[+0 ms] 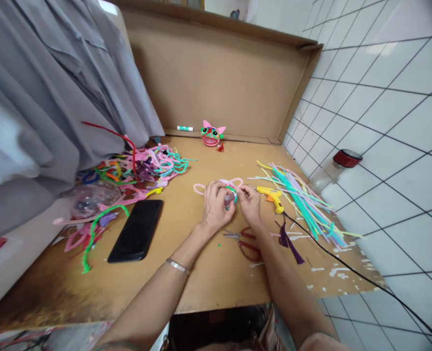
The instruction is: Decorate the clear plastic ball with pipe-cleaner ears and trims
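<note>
- Left hand (218, 204) clamped on small pink-looped, green-edged fuzzy craft piece (232, 187).
- Right hand (249, 202) pinched its right edge.
- Yellow plastic glue gun (269, 191) lay just beside, on brown tabletop (223, 282).

Craft corner, tiled wall (395, 117), glue gun (273, 197), pipe cleaners (304, 202)

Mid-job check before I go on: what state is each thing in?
Left hand: gripping craft piece
Right hand: fingertips at its edge
Glue gun: on its side, corded, heat unclear
Scissors: lying flat, open or shut unclear
Phone: face up, dark
Jar: lid on
Pipe cleaners: fanned out
Tassel: lying flat
Animal face: upright
Pile at left: tangled
</note>
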### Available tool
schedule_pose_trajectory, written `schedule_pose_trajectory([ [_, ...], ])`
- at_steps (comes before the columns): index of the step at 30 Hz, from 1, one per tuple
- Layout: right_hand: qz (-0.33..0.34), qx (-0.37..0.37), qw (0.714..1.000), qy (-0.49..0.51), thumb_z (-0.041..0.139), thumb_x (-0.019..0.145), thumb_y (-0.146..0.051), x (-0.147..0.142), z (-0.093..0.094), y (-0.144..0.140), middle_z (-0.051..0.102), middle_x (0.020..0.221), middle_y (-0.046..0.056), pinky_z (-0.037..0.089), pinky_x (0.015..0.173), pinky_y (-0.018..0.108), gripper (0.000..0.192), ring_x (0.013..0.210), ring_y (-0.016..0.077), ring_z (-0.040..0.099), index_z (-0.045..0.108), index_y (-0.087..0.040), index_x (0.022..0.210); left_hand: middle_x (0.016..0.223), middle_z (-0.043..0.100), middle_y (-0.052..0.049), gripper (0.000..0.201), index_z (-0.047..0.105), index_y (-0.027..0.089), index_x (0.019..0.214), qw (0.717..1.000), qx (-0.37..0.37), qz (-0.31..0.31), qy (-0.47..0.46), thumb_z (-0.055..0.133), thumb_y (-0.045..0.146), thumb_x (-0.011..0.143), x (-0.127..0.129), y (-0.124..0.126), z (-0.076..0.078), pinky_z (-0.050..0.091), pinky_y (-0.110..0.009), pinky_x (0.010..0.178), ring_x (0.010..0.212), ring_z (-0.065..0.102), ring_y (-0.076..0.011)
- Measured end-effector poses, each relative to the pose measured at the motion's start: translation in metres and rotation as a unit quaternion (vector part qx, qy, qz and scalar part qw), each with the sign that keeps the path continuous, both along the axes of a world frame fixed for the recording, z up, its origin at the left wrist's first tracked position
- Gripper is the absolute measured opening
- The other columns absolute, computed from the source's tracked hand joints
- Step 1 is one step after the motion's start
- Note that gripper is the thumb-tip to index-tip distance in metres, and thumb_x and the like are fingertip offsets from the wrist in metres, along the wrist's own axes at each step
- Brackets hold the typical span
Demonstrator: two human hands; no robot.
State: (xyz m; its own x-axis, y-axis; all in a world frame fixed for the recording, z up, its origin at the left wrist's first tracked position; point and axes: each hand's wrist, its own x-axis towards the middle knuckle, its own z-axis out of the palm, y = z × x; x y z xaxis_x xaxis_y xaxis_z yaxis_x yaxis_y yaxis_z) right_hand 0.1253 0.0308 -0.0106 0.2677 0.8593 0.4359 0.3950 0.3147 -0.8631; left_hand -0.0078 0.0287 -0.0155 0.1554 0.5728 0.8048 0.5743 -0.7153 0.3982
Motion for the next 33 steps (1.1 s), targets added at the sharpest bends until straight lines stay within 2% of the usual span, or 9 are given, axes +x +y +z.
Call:
schedule_pose_trajectory([
  [9,-0.005,0.036,0.996,-0.083,0.048,0.082,-0.024,-0.002,0.006,-0.004,0.060,0.074,0.003,0.042,0.067,0.028,0.017,0.071,0.0175,0.055,0.062,-0.020,0.073,0.110,0.051,-0.011,0.021,0.054,0.019,0.093,0.999,-0.041,-0.023,-0.016,0.058,0.021,0.073,-0.003,0.002,0.002,0.045,-0.041,0.095,0.108,0.051,-0.0253],
  [16,0.022,0.045,0.994,-0.095,0.049,0.083,-0.024,0.000,0.010,-0.005,0.059,0.072,0.002,0.041,0.066,0.028,0.017,0.069,0.0170,0.054,0.061,-0.020,0.072,0.116,0.049,-0.012,0.038,0.058,0.019,0.110,0.998,-0.050,-0.017,0.015,0.059,0.022,0.073,-0.005,0.002,0.002,0.043,-0.043,0.099,0.113,0.049,-0.0268],
  [27,0.003,0.028,0.998,-0.064,0.050,0.082,-0.027,-0.004,0.009,-0.005,0.060,0.072,0.003,0.042,0.066,0.028,0.018,0.068,0.0171,0.054,0.062,-0.020,0.071,0.117,0.048,-0.012,0.032,0.060,0.019,0.104,0.997,-0.069,-0.007,0.034,0.059,0.022,0.073,-0.007,0.004,0.005,0.042,-0.043,0.099,0.112,0.048,-0.0271],
  [33,0.025,0.008,0.996,-0.089,0.050,0.082,-0.026,-0.002,0.012,-0.006,0.061,0.073,0.002,0.042,0.067,0.027,0.017,0.069,0.0166,0.055,0.063,-0.020,0.072,0.115,0.048,-0.011,0.029,0.058,0.019,0.101,0.997,-0.074,-0.006,0.017,0.059,0.021,0.072,-0.007,0.003,0.006,0.042,-0.043,0.101,0.114,0.048,-0.0270],
])
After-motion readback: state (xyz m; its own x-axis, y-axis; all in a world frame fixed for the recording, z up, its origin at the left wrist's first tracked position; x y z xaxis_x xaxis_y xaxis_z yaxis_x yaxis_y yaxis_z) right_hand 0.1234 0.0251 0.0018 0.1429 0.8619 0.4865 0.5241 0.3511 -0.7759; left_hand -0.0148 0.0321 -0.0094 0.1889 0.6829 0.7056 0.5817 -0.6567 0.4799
